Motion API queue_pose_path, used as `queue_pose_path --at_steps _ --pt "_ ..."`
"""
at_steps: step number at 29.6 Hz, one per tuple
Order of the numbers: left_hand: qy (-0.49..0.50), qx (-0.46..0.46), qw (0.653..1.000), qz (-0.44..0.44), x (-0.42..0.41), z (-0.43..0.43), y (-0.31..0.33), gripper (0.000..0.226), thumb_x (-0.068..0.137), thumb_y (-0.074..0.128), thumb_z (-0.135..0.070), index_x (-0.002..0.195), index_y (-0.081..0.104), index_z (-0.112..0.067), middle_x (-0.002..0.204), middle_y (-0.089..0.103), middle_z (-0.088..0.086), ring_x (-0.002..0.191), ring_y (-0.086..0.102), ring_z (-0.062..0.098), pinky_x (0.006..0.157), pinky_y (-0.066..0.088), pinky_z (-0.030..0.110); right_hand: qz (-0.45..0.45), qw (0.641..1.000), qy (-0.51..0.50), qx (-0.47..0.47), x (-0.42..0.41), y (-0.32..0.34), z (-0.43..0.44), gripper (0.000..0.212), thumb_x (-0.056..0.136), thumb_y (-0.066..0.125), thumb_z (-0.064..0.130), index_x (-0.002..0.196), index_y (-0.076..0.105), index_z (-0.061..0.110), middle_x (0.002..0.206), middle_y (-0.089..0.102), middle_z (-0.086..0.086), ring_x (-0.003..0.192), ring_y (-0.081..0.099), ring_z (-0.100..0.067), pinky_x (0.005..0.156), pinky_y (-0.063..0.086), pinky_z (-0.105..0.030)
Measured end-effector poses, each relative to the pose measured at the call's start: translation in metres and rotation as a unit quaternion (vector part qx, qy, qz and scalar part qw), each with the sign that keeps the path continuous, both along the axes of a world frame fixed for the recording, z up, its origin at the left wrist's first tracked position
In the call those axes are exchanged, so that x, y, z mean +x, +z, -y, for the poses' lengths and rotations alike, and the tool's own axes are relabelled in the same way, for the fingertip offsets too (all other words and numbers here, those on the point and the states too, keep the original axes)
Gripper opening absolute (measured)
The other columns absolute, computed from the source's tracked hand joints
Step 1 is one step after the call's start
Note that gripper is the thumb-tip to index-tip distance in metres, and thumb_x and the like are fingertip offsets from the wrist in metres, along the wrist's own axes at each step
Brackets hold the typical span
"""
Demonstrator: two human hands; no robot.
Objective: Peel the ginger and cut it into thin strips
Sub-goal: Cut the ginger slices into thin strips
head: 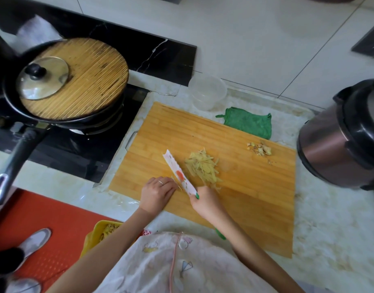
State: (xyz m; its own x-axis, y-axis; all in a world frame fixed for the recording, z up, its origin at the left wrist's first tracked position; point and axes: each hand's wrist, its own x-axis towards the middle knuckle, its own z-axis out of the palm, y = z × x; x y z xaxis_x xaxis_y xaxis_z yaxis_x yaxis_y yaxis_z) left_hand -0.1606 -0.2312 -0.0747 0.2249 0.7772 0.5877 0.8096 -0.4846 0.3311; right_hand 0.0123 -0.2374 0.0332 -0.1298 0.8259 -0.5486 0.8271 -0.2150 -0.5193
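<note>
On the rectangular bamboo cutting board [256,197], a small pale-yellow ginger piece [177,185] is pinned under the curled fingers of the left hand [157,194], the white orange-spotted knife [177,172] is gripped by the right hand [205,200] with its blade set against that piece, and a heap of pale-yellow ginger strips [203,168] is seen just right of the blade.

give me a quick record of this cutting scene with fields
left grip: holds down ginger piece, mostly hidden
right grip: holds knife, blade beside the ginger piece
ginger strips: piled right of blade on cutting board
ginger trimmings: board's far right
green cloth: behind board
</note>
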Motion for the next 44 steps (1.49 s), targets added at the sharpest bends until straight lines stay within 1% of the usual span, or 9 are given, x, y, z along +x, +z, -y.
queue_pose_path --at_steps 4,15,18,21,25,30,33,39,44 --pt "0.006 0.000 1.000 0.004 0.000 0.000 0.000 0.037 0.100 0.048 -0.030 0.076 0.074 -0.019 0.086 0.072 -0.008 0.071 0.063 0.011 0.063 0.038 0.023 0.010 1.000 0.012 0.012 -0.004 -0.004 0.010 0.019 0.089 0.047 0.012 0.079 0.060 0.003 0.064 0.051 -0.008 0.059 0.045 -0.026 0.051 0.026 -0.032" --pt "0.002 -0.004 1.000 0.010 0.000 0.001 0.004 0.038 0.099 0.049 -0.030 0.075 0.075 -0.018 0.085 0.073 -0.007 0.070 0.065 0.012 0.062 0.039 0.023 0.024 1.000 0.019 -0.002 -0.006 -0.001 0.009 0.015 0.089 0.047 0.012 0.080 0.056 0.006 0.063 0.049 -0.004 0.054 0.044 -0.022 0.047 0.030 -0.030" --pt "-0.004 0.000 1.000 0.014 -0.001 0.000 0.002 0.032 0.097 0.052 -0.028 0.076 0.075 -0.018 0.086 0.073 -0.007 0.069 0.065 0.013 0.062 0.039 0.024 0.027 0.999 0.014 -0.010 -0.009 0.001 0.011 0.016 0.090 0.047 0.012 0.083 0.058 0.003 0.074 0.057 -0.010 0.066 0.055 -0.029 0.053 0.031 -0.025" --pt "-0.010 -0.013 1.000 0.011 -0.002 -0.002 0.002 0.031 0.097 0.052 -0.028 0.078 0.075 -0.019 0.087 0.072 -0.007 0.070 0.065 0.013 0.062 0.039 0.024 0.066 0.997 0.028 -0.018 -0.013 0.005 0.012 0.024 0.092 0.047 0.014 0.068 0.042 0.011 0.086 0.062 -0.014 0.091 0.062 -0.033 0.059 0.030 -0.026" --pt "-0.012 -0.023 0.999 0.023 0.001 -0.003 0.004 0.039 0.100 0.045 -0.030 0.077 0.075 -0.019 0.087 0.072 -0.007 0.071 0.065 0.012 0.063 0.037 0.022 0.096 0.994 0.041 -0.014 -0.021 0.012 0.006 0.009 0.093 0.046 0.015 0.086 0.050 0.011 0.105 0.066 -0.016 0.101 0.061 -0.033 0.065 0.036 -0.030" --pt "-0.018 -0.032 0.999 0.023 0.000 -0.001 0.002 0.035 0.098 0.048 -0.031 0.078 0.074 -0.020 0.087 0.072 -0.008 0.075 0.062 0.010 0.064 0.038 0.021 -0.001 0.999 -0.033 -0.035 -0.030 0.001 -0.021 0.021 0.094 0.047 0.017 0.074 0.052 0.010 0.063 0.050 -0.002 0.061 0.056 -0.027 0.051 0.041 -0.029" --pt "-0.005 -0.036 0.998 0.044 0.003 0.004 0.001 0.043 0.101 0.042 -0.037 0.077 0.074 -0.022 0.087 0.071 -0.010 0.075 0.062 0.007 0.061 0.046 0.021 -0.027 0.995 -0.085 -0.032 -0.009 0.001 -0.027 0.017 0.096 0.046 0.019 0.093 0.059 0.009 0.058 0.048 0.001 0.041 0.047 -0.014 0.036 0.035 -0.021" --pt "-0.030 -0.130 0.990 0.034 0.037 -0.014 0.015 0.022 0.090 0.049 -0.028 0.080 0.067 -0.019 0.087 0.068 -0.008 0.067 0.065 0.013 0.047 0.048 0.021 -0.206 0.937 -0.281 -0.015 0.039 -0.003 0.005 0.024 0.093 0.046 0.006 0.069 0.046 0.010 0.052 0.034 -0.001 0.032 0.029 -0.009 0.036 0.025 -0.020" --pt "0.007 -0.212 0.956 0.202 0.053 -0.022 0.037 0.022 0.088 0.054 -0.027 0.087 0.071 -0.013 0.094 0.069 -0.006 0.082 0.063 0.005 0.070 0.052 0.025 -0.229 0.938 -0.260 0.025 0.071 -0.001 0.027 0.031 0.096 0.048 0.011 0.066 0.042 0.009 0.048 0.029 0.000 0.035 0.027 -0.013 0.039 0.023 -0.025"
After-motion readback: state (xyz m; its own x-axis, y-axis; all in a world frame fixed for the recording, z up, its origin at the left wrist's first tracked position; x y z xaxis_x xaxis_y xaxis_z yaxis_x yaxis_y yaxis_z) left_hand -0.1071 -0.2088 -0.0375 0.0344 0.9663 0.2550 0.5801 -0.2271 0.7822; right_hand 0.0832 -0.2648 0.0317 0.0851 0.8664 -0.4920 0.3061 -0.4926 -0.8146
